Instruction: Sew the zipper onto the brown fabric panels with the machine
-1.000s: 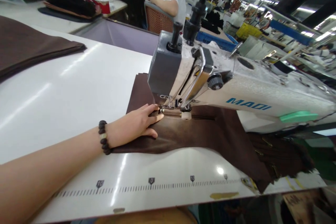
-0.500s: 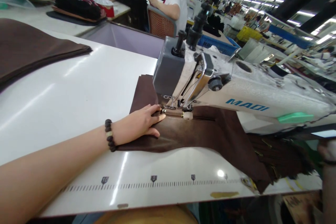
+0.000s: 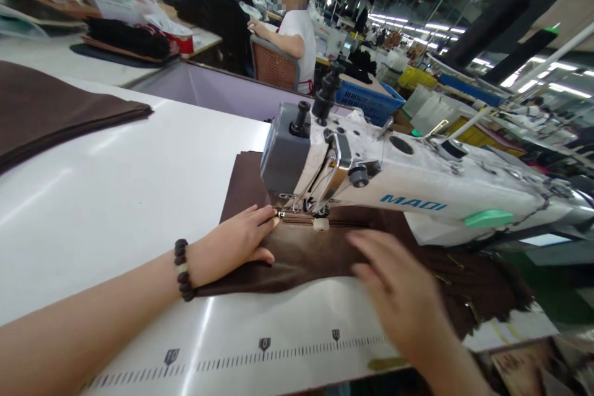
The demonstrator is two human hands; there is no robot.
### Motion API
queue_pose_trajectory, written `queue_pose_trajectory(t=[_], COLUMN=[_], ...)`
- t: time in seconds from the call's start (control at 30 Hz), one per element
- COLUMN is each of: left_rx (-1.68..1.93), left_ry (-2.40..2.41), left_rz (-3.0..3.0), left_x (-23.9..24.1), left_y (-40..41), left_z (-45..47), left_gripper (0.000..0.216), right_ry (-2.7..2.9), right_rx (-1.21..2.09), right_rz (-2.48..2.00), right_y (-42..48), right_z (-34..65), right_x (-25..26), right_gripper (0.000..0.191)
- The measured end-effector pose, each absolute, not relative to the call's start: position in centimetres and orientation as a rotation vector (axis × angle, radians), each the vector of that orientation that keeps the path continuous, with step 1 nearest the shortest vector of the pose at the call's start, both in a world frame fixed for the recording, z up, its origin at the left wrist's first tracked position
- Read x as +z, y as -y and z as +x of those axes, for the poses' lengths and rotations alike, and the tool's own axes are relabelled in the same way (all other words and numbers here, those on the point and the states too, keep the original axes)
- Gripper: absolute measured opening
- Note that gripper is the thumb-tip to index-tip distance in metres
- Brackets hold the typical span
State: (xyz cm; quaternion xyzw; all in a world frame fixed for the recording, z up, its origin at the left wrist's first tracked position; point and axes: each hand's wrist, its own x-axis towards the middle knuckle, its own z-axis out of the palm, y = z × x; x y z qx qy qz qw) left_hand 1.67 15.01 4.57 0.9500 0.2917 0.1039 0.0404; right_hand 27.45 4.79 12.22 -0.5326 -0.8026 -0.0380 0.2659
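One broad white table (image 3: 120, 198) underneath everything, glossy, with a printed ruler strip (image 3: 260, 352) running along its near edge. Next in size, a white sewing machine (image 3: 417, 189) lying across the right half of the table, grey head end toward the middle, blue lettering on its side, a green tab near its right end. Then a piece of brown fabric (image 3: 306, 253) spread flat under the machine head, its left edge about mid-table, its right part spilling off the table's right edge in dark folds. Further off, a folded stack of brown cloth (image 3: 55, 111) at the far left corner of the table, well apart from the machine.

Left hand (image 3: 236, 241) pressed flat on the fabric's left part, fingers held close together and stretched out, tips right beside the presser foot (image 3: 297, 218) (nothing gripped, only palm and fingers bearing down). Dark bead bracelet (image 3: 183, 269) at that wrist, resting at the fabric's near left corner. Right hand (image 3: 394, 291) blurred above the fabric's near right part, close to the table's near edge, fingers loosely spread toward the machine; whether touching the cloth, cannot tell. Holding nothing, as far as the blur allows.

Beyond the table's far edge, another person in a white top (image 3: 299, 31) seated at a separate table, beside a blue crate (image 3: 371, 102).
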Motion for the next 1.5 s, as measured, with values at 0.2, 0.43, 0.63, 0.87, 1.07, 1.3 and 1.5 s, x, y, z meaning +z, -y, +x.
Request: queue_pose_trajectory(t=[0.2, 0.43, 0.63, 0.87, 1.07, 1.3, 1.5], left_rx=[0.295, 0.272, 0.387, 0.367, 0.278, 0.248, 0.26], left_ry=[-0.902, -0.917, -0.874, -0.792, -0.812, -0.829, -0.816], left_rz=[2.93, 2.981, 2.953, 2.974, 2.97, 2.994, 3.032], left_x=[4.2, 4.7, 4.1, 4.5, 5.0, 5.2, 5.0], left_y=[-15.3, -15.2, -15.2, -15.3, -15.3, -15.2, -15.3], left_z=[1.4, 1.8, 1.8, 2.0, 2.3, 2.2, 2.2], left_gripper=[0.062, 0.056, 0.054, 0.056, 0.056, 0.053, 0.054], right_ry=[2.34, 2.26, 2.248, 2.243, 2.267, 2.291, 2.292], right_rx=[0.329, 0.474, 0.514, 0.517, 0.483, 0.486, 0.514], right_rz=[-1.664, -1.547, -1.572, -1.562, -1.593, -1.593, -1.623], right_y=[-9.3, -9.4, -9.7, -9.7, -9.7, -9.6, -9.7], right_z=[20.4, 21.7, 21.6, 21.6, 21.7, 21.6, 21.5], right_x=[6.3, 4.7, 4.7, 4.7, 4.8, 5.0, 5.0], right_gripper=[0.043, 0.043, 0.045, 0.045, 0.046, 0.045, 0.046])
